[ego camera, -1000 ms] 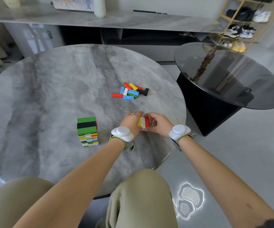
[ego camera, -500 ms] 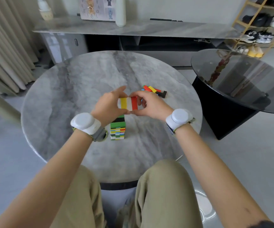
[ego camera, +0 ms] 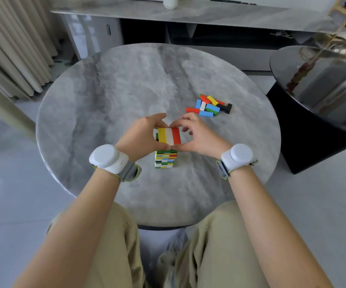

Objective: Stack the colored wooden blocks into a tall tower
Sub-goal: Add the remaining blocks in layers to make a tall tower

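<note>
Hands up front: left hand [ego camera: 141, 138] and right hand [ego camera: 199, 139] pinch a flat yellow-white-red row of three wooden blocks [ego camera: 169, 136] from either side, right over the striped multicoloured block tower [ego camera: 165, 160]. Tower's well in from the rim of the round grey marble table [ego camera: 105, 100], with bare room leftward. Beyond on the right lie loose coloured blocks [ego camera: 209, 106]. Half a second ago the row hung higher, with more of the tower top showing.

My left hand [ego camera: 141, 137] and right hand [ego camera: 202, 139] hide the top of the multicoloured wooden-block tower [ego camera: 165, 160]; contact with the yellow-white-red block row [ego camera: 169, 136] indiscernible.
</note>
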Demonstrator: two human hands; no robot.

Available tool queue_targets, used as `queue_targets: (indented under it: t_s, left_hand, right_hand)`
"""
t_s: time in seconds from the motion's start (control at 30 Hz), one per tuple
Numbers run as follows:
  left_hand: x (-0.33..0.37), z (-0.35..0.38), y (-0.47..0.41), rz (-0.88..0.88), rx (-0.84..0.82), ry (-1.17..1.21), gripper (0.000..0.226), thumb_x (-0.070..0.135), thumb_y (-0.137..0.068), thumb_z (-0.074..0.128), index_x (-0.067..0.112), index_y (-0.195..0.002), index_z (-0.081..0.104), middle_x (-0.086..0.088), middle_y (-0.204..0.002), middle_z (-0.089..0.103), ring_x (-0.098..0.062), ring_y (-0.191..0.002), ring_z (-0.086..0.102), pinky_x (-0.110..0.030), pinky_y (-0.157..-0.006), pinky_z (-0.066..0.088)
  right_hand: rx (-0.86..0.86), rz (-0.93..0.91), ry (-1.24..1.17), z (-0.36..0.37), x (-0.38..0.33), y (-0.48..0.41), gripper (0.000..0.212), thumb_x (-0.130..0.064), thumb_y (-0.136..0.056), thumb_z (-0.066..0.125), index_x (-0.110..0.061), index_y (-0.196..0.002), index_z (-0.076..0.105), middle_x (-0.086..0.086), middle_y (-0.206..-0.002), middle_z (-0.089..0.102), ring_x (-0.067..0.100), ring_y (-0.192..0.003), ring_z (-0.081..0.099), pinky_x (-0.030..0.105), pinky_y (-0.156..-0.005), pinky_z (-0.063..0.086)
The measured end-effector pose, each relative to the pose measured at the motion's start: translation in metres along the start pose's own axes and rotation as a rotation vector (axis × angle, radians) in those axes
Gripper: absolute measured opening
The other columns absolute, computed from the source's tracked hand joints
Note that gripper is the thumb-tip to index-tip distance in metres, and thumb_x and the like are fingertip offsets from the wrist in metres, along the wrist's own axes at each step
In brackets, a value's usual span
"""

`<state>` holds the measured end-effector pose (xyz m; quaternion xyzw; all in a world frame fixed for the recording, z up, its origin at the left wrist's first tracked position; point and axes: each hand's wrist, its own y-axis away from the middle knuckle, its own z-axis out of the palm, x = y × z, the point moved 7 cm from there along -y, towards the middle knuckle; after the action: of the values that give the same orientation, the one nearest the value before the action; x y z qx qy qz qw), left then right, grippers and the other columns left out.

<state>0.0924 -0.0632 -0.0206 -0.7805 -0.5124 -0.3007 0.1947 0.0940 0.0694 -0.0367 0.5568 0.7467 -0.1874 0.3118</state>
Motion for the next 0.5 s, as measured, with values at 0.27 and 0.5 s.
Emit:
queue_targets:
  t_s: [0.27,0.5]
  left_hand:
    - [-0.0026,-0.0021,0.0014,-0.004,-0.002,-0.019,0.088,0.022,-0.068,0.082,0.012,-0.142,0.037,0.003,-0.121,0.062,-0.012,-0.115,0.055,-0.019,-0.096,0.038]
    - [-0.0045,-0.0003,0.0016,-0.011,-0.02,-0.021,0.088,0.021,-0.067,0.083,0.012,-0.141,0.037,0.002,-0.121,0.062,-0.013,-0.115,0.055,-0.019,-0.096,0.037]
  right_hand:
    - [-0.011,-0.016,0.009,0.0045,-0.0027,-0.0016,0.053,-0.024,-0.072,0.079,-0.021,-0.121,0.057,-0.005,-0.116,0.035,0.011,-0.099,0.045,0.002,-0.075,0.034]
    - [-0.027,-0.001,0.028,0.0073,-0.0025,-0.0018,0.055,-0.025,-0.073,0.078,-0.021,-0.122,0.055,-0.006,-0.117,0.035,0.01,-0.099,0.045,-0.002,-0.073,0.033]
